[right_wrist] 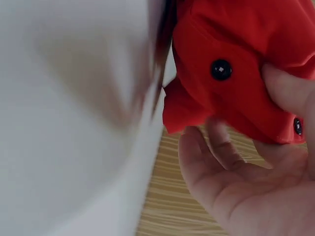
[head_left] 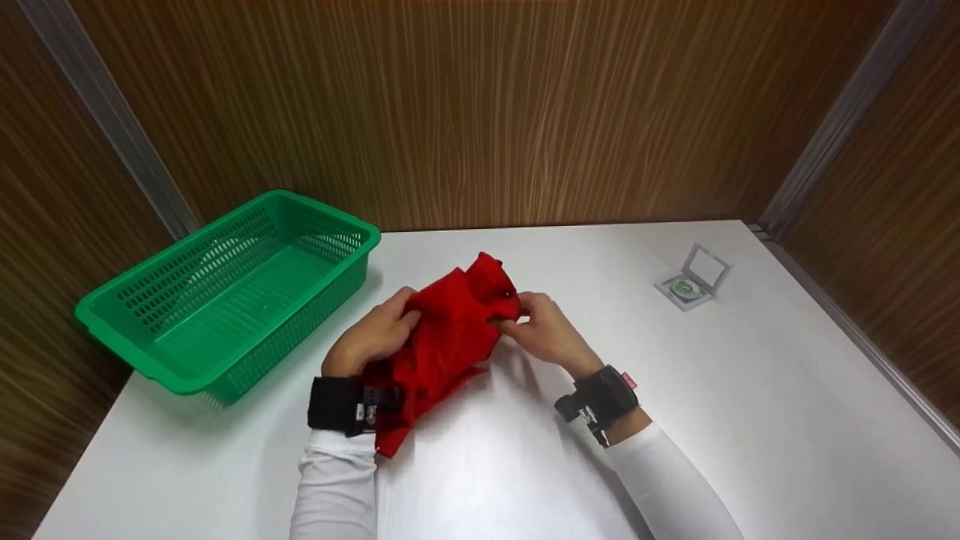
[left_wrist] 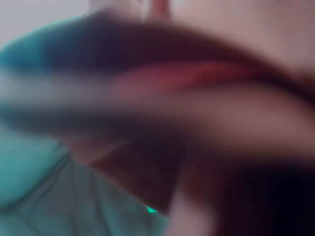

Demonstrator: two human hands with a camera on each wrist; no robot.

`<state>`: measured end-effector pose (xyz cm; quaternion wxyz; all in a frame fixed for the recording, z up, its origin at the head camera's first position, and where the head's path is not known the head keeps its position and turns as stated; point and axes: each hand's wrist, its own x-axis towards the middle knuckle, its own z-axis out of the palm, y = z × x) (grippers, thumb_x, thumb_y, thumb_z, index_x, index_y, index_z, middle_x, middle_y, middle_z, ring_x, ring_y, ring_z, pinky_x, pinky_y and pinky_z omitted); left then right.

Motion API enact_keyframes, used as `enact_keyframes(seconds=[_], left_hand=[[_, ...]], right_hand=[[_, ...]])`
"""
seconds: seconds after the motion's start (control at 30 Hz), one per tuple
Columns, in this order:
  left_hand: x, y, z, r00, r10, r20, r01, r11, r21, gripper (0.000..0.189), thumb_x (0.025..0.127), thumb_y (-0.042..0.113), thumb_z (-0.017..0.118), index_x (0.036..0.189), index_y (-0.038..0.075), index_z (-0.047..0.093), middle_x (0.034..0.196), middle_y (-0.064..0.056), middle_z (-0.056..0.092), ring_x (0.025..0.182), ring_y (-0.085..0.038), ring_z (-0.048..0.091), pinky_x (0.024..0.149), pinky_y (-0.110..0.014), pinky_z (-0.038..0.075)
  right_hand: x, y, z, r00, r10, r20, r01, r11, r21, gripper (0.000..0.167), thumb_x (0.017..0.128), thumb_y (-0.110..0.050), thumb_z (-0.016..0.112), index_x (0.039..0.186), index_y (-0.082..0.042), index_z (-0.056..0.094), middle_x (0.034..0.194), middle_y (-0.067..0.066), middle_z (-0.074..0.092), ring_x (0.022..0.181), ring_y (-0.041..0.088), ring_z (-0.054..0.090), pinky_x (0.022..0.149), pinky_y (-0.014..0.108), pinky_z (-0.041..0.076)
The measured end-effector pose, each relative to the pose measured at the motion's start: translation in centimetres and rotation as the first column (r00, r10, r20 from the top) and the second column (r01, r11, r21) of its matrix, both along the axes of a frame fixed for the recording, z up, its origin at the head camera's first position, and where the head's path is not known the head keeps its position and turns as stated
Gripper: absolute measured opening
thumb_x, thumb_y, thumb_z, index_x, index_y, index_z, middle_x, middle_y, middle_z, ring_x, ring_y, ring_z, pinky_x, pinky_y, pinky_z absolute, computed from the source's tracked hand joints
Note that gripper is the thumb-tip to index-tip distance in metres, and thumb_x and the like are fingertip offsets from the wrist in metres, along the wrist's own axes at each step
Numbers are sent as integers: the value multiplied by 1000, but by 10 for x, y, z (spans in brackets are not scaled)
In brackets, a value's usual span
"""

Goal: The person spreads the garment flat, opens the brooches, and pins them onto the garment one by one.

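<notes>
A red cloth piece with black buttons (head_left: 450, 322) hangs in loose folds between both hands, over the white table. My left hand (head_left: 375, 331) grips its left side, thumb on top of the fabric. At the right edge, my right hand (head_left: 553, 334) pinches the cloth between thumb and fingers. Close up in the right wrist view, one round black button (right_wrist: 221, 70) shows on the red fabric, and a second button (right_wrist: 298, 126) sits near the thumb. Below them a cloth corner dangles by the fingertips. Fabric close to the lens blurs the left wrist view.
A green plastic basket (head_left: 225, 382) with slotted sides stands on the left of the white table (head_left: 750, 420). Back right lies a small clear case (head_left: 684, 292), lid raised, with a round greenish item in it. Wood-grain panels (head_left: 480, 112) enclose the table.
</notes>
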<state>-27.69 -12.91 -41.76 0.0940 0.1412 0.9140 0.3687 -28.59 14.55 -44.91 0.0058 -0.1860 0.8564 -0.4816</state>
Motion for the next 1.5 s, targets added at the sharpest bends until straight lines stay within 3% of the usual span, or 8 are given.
enact_keyframes(seconds=[0.27,0.57,0.77,0.9,1.1,1.27,1.4,1.5], left_hand=[[7,-14,6,975,175,-137,-179,984,-16,22,109,15,40,114,1,56,109,-23,70,103,-36,66,88,-49,53],[30,16,40,1000,-2,-12,1,999,-44,44,104,40,56,136,10,56,138,-17,63,125,-34,62,105,-52,52],[29,32,35,996,-83,34,86,990,-114,74,87,43,79,148,14,48,140,-12,59,128,-29,57,108,-49,50],[21,34,26,996,-82,-15,80,989,-126,54,92,23,75,140,9,55,129,-12,64,118,-28,60,106,-47,50],[22,35,28,996,-2,-84,-11,988,-153,36,94,28,72,124,8,68,116,-13,67,103,-26,64,90,-42,57],[26,38,36,981,69,-182,-109,968,-224,33,91,41,72,101,10,75,94,-8,67,83,-22,62,68,-32,50],[26,39,38,926,156,-343,-237,949,-210,45,93,48,67,67,13,57,64,-1,47,62,-17,48,56,-29,36],[26,40,39,868,256,-425,-337,933,-126,57,94,52,64,58,15,43,57,2,32,56,-15,37,53,-29,29]], right_hand=[[4,10,14,979,-174,-103,171,985,-31,17,96,-12,64,107,0,71,91,9,72,82,16,63,74,28,54],[3,23,23,934,-344,101,358,891,-278,34,102,-27,61,124,-1,60,93,12,65,68,14,65,57,27,60],[-8,32,16,868,-330,370,469,790,-396,41,103,-30,62,128,-2,45,86,4,66,60,12,70,56,28,61],[-12,34,16,846,-304,439,499,741,-449,48,105,-28,59,142,-5,37,103,7,68,74,12,71,71,28,63],[-3,27,25,888,-449,100,457,835,-306,52,102,-22,60,146,-4,40,131,17,55,112,25,58,97,35,50],[13,17,44,925,-350,-151,314,924,-219,18,101,-18,61,110,-3,59,94,11,64,85,22,59,75,28,50],[25,10,53,999,-35,-33,33,998,-59,24,102,-25,62,90,-3,63,68,6,61,62,20,59,54,26,46],[30,4,52,975,170,143,-183,980,82,31,104,-31,61,92,-3,69,68,8,69,61,26,67,54,27,51]])
